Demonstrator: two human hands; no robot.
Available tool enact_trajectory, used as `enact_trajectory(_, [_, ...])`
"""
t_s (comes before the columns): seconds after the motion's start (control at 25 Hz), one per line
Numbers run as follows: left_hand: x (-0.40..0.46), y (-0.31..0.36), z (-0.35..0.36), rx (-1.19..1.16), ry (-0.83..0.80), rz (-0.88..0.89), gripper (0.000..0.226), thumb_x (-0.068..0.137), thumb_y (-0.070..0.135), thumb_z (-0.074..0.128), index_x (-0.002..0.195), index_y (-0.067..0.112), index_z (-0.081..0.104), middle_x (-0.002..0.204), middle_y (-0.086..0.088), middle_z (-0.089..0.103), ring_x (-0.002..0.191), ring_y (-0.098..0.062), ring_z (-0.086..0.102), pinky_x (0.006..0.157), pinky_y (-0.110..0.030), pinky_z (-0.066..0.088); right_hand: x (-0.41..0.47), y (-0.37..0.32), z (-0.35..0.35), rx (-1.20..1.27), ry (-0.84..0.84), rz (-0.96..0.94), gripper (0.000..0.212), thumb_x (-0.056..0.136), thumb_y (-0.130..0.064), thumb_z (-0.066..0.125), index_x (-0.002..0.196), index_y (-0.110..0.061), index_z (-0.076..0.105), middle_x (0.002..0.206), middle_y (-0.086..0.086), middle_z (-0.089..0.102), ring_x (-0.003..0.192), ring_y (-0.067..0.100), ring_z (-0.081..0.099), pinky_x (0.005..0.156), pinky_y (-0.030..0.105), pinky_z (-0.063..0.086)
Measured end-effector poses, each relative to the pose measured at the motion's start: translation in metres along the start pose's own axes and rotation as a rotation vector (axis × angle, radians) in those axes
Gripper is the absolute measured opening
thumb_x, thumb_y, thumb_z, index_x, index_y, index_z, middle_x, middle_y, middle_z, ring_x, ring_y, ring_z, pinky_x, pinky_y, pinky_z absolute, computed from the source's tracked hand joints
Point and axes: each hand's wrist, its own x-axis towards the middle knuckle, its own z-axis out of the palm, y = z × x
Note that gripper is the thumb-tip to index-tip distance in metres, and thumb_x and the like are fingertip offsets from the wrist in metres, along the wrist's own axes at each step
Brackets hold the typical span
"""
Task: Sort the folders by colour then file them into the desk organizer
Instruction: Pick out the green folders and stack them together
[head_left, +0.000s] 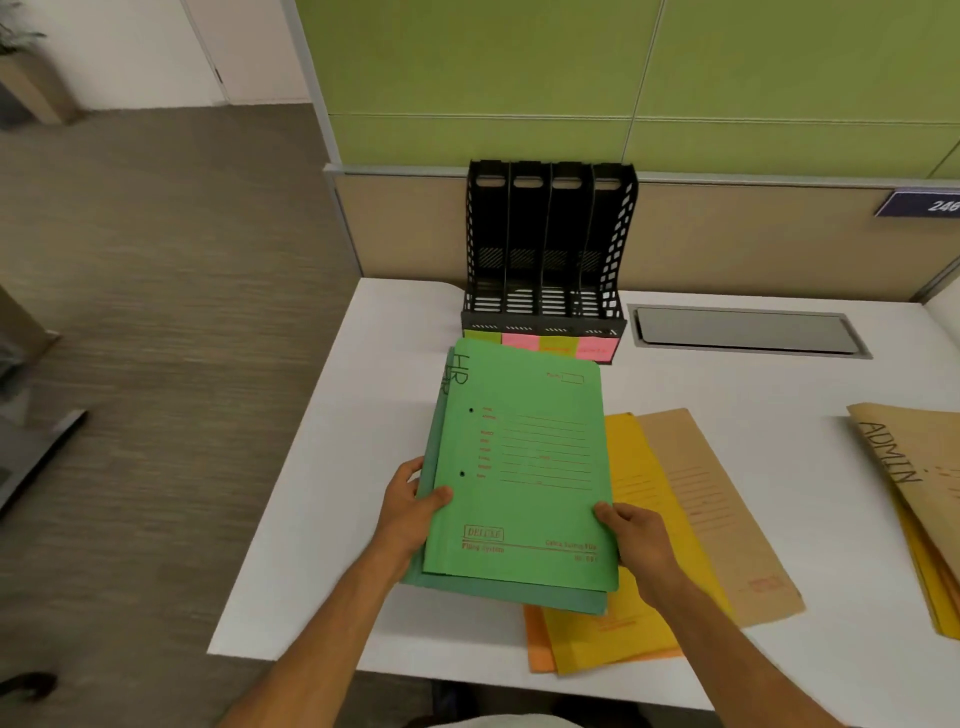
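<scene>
Head view, the only one you have: your left hand (410, 514) and right hand (636, 535) are each closed on a side edge of the green folders (519, 467), thumbs on top, holding the stack just above the near part of the worktop (753, 384). Its long axis points away from you, straight at the black desk organizer (545, 249), which stands right beyond the stack's far edge, all four slots looking empty. Yellow and brown folders (675, 519) lie under and to your right. Neither hand is nearer; I judge you would tip the stack upright and push forward.
</scene>
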Motion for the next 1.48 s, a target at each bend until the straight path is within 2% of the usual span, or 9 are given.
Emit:
enact_trajectory(0.16, [0.011, 0.006, -0.034, -0.010, -0.001, 0.016, 0.054, 0.093, 0.003, 0.068, 0.135, 0.034, 0.051, 0.115, -0.002, 0.074, 0.098, -0.022, 0.075, 0.078, -0.045, 0.063, -0.010, 0.003, 0.030, 0.029, -0.113, 0.031, 0.017, 0.100, -0.015, 0.058, 0.105, -0.010, 0.074, 0.101, 0.013, 0.078, 0.086, 0.030, 0.074, 0.068, 0.042, 0.061])
enact_trajectory(0.36, [0.018, 0.002, -0.067, 0.029, -0.060, 0.024, 0.053, 0.099, 0.004, 0.058, 0.141, 0.035, 0.052, 0.122, -0.001, 0.073, 0.106, -0.022, 0.073, 0.087, -0.049, 0.061, -0.014, -0.017, 0.054, 0.015, -0.195, -0.040, 0.035, 0.099, -0.003, 0.055, 0.126, -0.023, 0.064, 0.100, 0.016, 0.076, 0.094, 0.039, 0.072, 0.072, 0.047, 0.057])
enact_trajectory(0.52, [0.023, -0.007, -0.097, 0.049, 0.000, -0.004, 0.058, 0.098, 0.003, 0.059, 0.146, 0.032, 0.047, 0.124, -0.002, 0.071, 0.107, -0.022, 0.072, 0.090, -0.050, 0.059, -0.014, -0.015, 0.079, -0.081, -0.270, -0.029, 0.042, 0.097, 0.004, 0.053, 0.124, -0.027, 0.062, 0.076, -0.003, 0.074, 0.086, 0.019, 0.075, 0.061, 0.034, 0.059])
enact_trajectory(0.88, [0.029, -0.017, -0.159, 0.117, 0.078, -0.059, 0.055, 0.094, 0.002, 0.065, 0.128, 0.046, 0.057, 0.103, 0.005, 0.077, 0.094, -0.019, 0.076, 0.075, -0.037, 0.063, -0.007, -0.010, 0.139, -0.309, -0.353, 0.026, 0.039, 0.091, 0.008, 0.055, 0.127, -0.009, 0.054, 0.104, 0.019, 0.069, 0.085, 0.027, 0.072, 0.057, 0.035, 0.055])
enact_trajectory(1.04, [0.030, -0.034, -0.174, 0.189, 0.106, -0.116, 0.057, 0.095, 0.000, 0.063, 0.141, 0.032, 0.053, 0.117, -0.001, 0.070, 0.101, -0.023, 0.073, 0.083, -0.042, 0.062, -0.012, 0.009, 0.151, -0.361, -0.445, 0.116, 0.043, 0.090, 0.005, 0.058, 0.128, -0.011, 0.052, 0.103, 0.011, 0.070, 0.093, 0.031, 0.073, 0.069, 0.040, 0.059])
enact_trajectory(1.12, [0.031, -0.040, -0.179, 0.230, 0.136, -0.132, 0.058, 0.095, 0.000, 0.064, 0.144, 0.027, 0.050, 0.113, 0.001, 0.068, 0.097, -0.022, 0.072, 0.077, -0.038, 0.063, -0.015, 0.015, 0.154, -0.335, -0.479, 0.131, 0.046, 0.089, -0.001, 0.062, 0.131, -0.017, 0.053, 0.105, 0.008, 0.071, 0.095, 0.027, 0.073, 0.073, 0.039, 0.060])
enact_trajectory(1.28, [0.032, -0.042, -0.184, 0.409, 0.218, -0.175, 0.056, 0.091, 0.006, 0.070, 0.142, 0.018, 0.051, 0.116, -0.007, 0.066, 0.090, -0.024, 0.070, 0.082, -0.043, 0.061, -0.013, 0.018, 0.150, -0.276, -0.464, 0.132, 0.055, 0.092, -0.010, 0.063, 0.142, -0.018, 0.042, 0.109, 0.007, 0.071, 0.094, 0.022, 0.072, 0.066, 0.032, 0.059])
enact_trajectory(1.4, [0.030, -0.040, -0.173, 0.664, 0.281, -0.125, 0.045, 0.089, 0.012, 0.074, 0.131, 0.009, 0.060, 0.122, -0.012, 0.068, 0.085, -0.022, 0.066, 0.077, -0.034, 0.057, -0.011, 0.017, 0.136, -0.271, -0.391, 0.094, 0.054, 0.095, -0.017, 0.062, 0.144, -0.017, 0.041, 0.113, 0.007, 0.070, 0.091, 0.020, 0.071, 0.063, 0.031, 0.058])
enact_trajectory(1.48, [0.029, -0.037, -0.159, 0.766, 0.327, -0.040, 0.042, 0.087, 0.016, 0.075, 0.126, 0.008, 0.063, 0.124, -0.013, 0.063, 0.096, -0.027, 0.066, 0.084, -0.039, 0.058, -0.012, 0.017, 0.126, -0.265, -0.317, 0.049, 0.053, 0.096, -0.022, 0.063, 0.144, -0.018, 0.042, 0.114, 0.009, 0.068, 0.086, 0.021, 0.071, 0.058, 0.031, 0.055])
